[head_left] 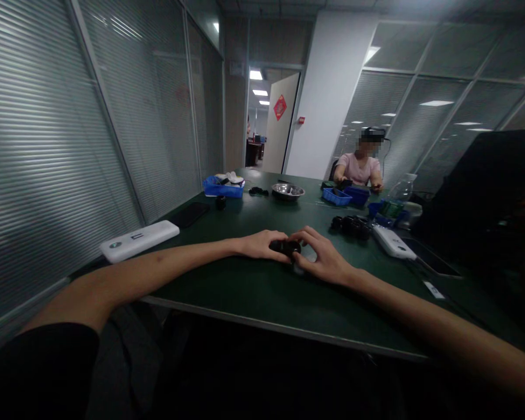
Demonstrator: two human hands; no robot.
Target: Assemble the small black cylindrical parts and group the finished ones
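Over the middle of the green table, my two hands meet at a small black rounded object (285, 247) whose kind I cannot make out. From the left, my left hand (261, 244) grips its near end, fingers wrapped round it. My right hand (326, 258) curves in from the right, with thumb and forefinger closed on the object's round end. Something small and pale, partly hidden, shows below the right thumb. Beyond the hands stands a shiny metal bowl (287, 192) with small pieces in it.
Left on the green table (245, 303) are a white power bank (140, 240), a dark flat slab (191, 214) and a filled blue basket (223, 187). At right lie several black round parts (351, 226), another white power bank (394, 241) and a bottle (400, 195). A person (361, 166) sits across.
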